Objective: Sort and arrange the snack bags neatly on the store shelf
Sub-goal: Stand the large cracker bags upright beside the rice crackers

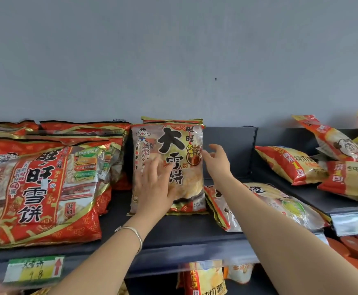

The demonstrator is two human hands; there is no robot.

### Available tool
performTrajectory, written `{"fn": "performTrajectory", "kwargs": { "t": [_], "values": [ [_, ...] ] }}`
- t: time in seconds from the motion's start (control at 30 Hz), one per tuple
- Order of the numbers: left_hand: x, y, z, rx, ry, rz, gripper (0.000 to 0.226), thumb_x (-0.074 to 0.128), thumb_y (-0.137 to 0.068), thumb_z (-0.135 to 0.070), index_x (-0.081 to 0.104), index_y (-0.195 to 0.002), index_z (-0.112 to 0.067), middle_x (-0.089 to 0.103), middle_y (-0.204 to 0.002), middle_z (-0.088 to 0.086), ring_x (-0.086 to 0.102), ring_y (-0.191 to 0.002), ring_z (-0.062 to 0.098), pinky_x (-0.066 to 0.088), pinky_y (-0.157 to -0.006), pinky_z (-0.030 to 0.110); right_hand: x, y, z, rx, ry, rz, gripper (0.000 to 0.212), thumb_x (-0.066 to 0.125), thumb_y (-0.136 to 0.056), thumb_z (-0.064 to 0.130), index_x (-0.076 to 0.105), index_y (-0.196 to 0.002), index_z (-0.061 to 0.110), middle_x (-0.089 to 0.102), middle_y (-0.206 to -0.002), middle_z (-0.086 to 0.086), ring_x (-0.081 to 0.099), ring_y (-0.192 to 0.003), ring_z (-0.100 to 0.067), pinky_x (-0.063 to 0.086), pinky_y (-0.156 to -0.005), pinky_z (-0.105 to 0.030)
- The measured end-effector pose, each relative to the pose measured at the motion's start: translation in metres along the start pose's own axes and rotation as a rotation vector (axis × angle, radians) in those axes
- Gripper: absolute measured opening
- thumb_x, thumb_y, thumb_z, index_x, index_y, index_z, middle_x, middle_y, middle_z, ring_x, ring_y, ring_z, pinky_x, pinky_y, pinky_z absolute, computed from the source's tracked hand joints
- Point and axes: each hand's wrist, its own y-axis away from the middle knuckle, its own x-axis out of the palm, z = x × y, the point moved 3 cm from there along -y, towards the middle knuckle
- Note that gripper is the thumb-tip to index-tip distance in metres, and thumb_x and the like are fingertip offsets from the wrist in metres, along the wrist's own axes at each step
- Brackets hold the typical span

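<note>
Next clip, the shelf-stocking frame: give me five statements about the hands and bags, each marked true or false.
1. The left hand lies flat on the front of the upright bag. True.
2. The right hand grips the lying bag. False: it is open, at the upright bag's right edge.
3. The bracelet is on the right wrist. False: it is on the left wrist.
4. The lying bag sits right of the upright bag. True.
5. The big red bags sit right of the upright bag. False: they are on its left.
</note>
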Motion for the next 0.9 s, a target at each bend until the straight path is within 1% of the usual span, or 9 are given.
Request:
{"fn": "performTrajectory", "kwargs": {
  "t": [0.07, 0.17, 0.27, 0.33, 0.43, 0.53, 0.63, 0.73, 0.9],
  "values": [
    [0.001, -0.005, -0.018, 0.121, 0.047, -0.035, 0.055, 0.075, -0.074, -0.022, 0.053, -0.125, -0.022, 0.040, -0.140, 0.015, 0.034, -0.133, 0.035, 0.026, -0.106, 0.059, -0.016, 0.003, -0.003, -0.018, 0.058, -0.026, 0.044, 0.049, -0.100, 0.025, 0.040, -0.142, 0.018, 0.056, -0.129, -0.006, 0.052, -0.100, -0.015, 0.043, -0.083, -0.027],
    [0.003, -0.009, -0.054, 0.278, 0.146, -0.025, 0.048, 0.073, -0.073, -0.008, 0.061, -0.118, -0.017, 0.051, -0.129, 0.014, 0.047, -0.123, 0.034, 0.040, -0.101, 0.050, -0.043, 0.005, -0.009, -0.040, 0.154, -0.048, 0.039, 0.048, -0.100, 0.023, 0.044, -0.139, 0.017, 0.057, -0.127, -0.007, 0.051, -0.099, -0.014, 0.041, -0.080, -0.026],
    [0.009, -0.012, -0.088, 0.318, 0.312, 0.111, 0.037, 0.063, -0.086, -0.012, 0.060, -0.123, -0.015, 0.055, -0.126, 0.006, 0.056, -0.113, 0.024, 0.049, -0.092, 0.040, -0.073, 0.006, -0.019, -0.054, 0.288, -0.050, 0.038, 0.050, -0.099, 0.023, 0.048, -0.136, 0.015, 0.058, -0.124, -0.007, 0.057, -0.103, -0.021, 0.047, -0.082, -0.030],
    [0.020, -0.014, -0.107, 0.238, 0.352, 0.277, 0.036, 0.051, -0.095, -0.025, 0.052, -0.131, -0.020, 0.049, -0.131, -0.002, 0.054, -0.112, 0.017, 0.047, -0.089, 0.032, -0.095, 0.004, -0.031, -0.071, 0.490, -0.026, 0.039, 0.051, -0.097, 0.024, 0.049, -0.135, 0.015, 0.059, -0.125, -0.009, 0.058, -0.107, -0.026, 0.050, -0.088, -0.036],
    [0.036, -0.015, -0.133, 0.106, 0.301, 0.492, 0.041, 0.048, -0.096, -0.037, 0.046, -0.134, -0.023, 0.047, -0.134, 0.000, 0.052, -0.113, 0.017, 0.046, -0.090, 0.031, -0.128, 0.000, -0.052, -0.024, 0.800, 0.059, 0.046, 0.052, -0.094, 0.027, 0.046, -0.138, 0.017, 0.050, -0.134, -0.013, 0.054, -0.116, -0.034, 0.049, -0.093, -0.041],
    [0.049, -0.014, -0.144, -0.037, 0.284, 0.547, 0.043, 0.049, -0.095, -0.039, 0.046, -0.135, -0.023, 0.048, -0.134, 0.003, 0.053, -0.114, 0.021, 0.047, -0.093, 0.035, -0.158, -0.002, -0.071, 0.079, 0.938, 0.160, 0.043, 0.049, -0.091, 0.027, 0.049, -0.133, 0.016, 0.046, -0.136, -0.014, 0.049, -0.120, -0.037, 0.047, -0.097, -0.044],
    [0.058, -0.011, -0.145, -0.172, 0.272, 0.611, 0.048, 0.050, -0.093, -0.040, 0.046, -0.135, -0.017, 0.049, -0.131, 0.009, 0.052, -0.114, 0.023, 0.045, -0.096, 0.036, -0.172, -0.002, -0.085, 0.121, 0.961, 0.262, 0.032, 0.046, -0.089, 0.026, 0.056, -0.115, 0.011, 0.057, -0.126, -0.016, 0.053, -0.114, -0.035, 0.047, -0.096, -0.042],
    [0.056, -0.006, -0.145, -0.280, 0.243, 0.611, 0.048, 0.050, -0.091, -0.043, 0.050, -0.128, -0.014, 0.052, -0.123, 0.010, 0.054, -0.108, 0.025, 0.047, -0.092, 0.038, -0.174, -0.001, -0.093, 0.110, 0.934, 0.316, 0.040, 0.039, -0.094, 0.030, 0.056, -0.122, 0.007, 0.060, -0.122, -0.014, 0.057, -0.111, -0.034, 0.048, -0.094, -0.040],
    [0.044, 0.004, -0.148, -0.449, 0.126, 0.585, 0.069, 0.047, -0.088, -0.054, 0.036, -0.141, -0.012, 0.037, -0.145, 0.014, 0.045, -0.127, 0.033, 0.044, -0.099, 0.041, -0.175, 0.003, -0.101, 0.019, 0.993, 0.354, 0.033, 0.035, -0.098, 0.019, 0.058, -0.117, 0.005, 0.061, -0.119, -0.016, 0.058, -0.111, -0.037, 0.048, -0.092, -0.044]
  ]
}}
